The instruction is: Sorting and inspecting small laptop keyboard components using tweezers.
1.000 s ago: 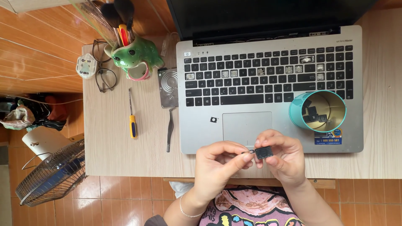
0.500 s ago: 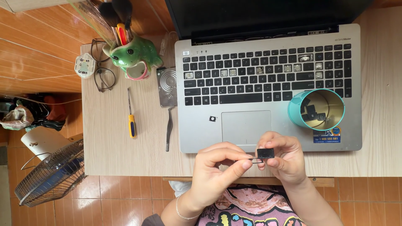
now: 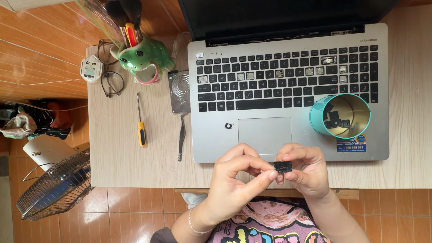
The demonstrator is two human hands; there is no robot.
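At the lower middle of the frame, the left hand and right hand pinch a black keycap, seemingly mid-inspection; refitting it on the laptop calls for careful alignment.

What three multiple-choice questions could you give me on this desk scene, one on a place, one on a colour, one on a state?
1. Where does the teal tin stand?
A. on the laptop's right palm rest
B. on the floor by the fan
C. beside the frog pot

2. What colour is the screwdriver handle?
A. red
B. yellow with blue
C. white

3. How is the black keycap held?
A. lying loose on the trackpad
B. by the left hand alone
C. between the fingers of both hands

Answers:
1 A, the tin sits on the silver laptop deck right of the trackpad.
2 B, the handle on the desk is yellow with a blue band.
3 C, the left hand and the right hand both pinch the keycap over the desk's front edge.
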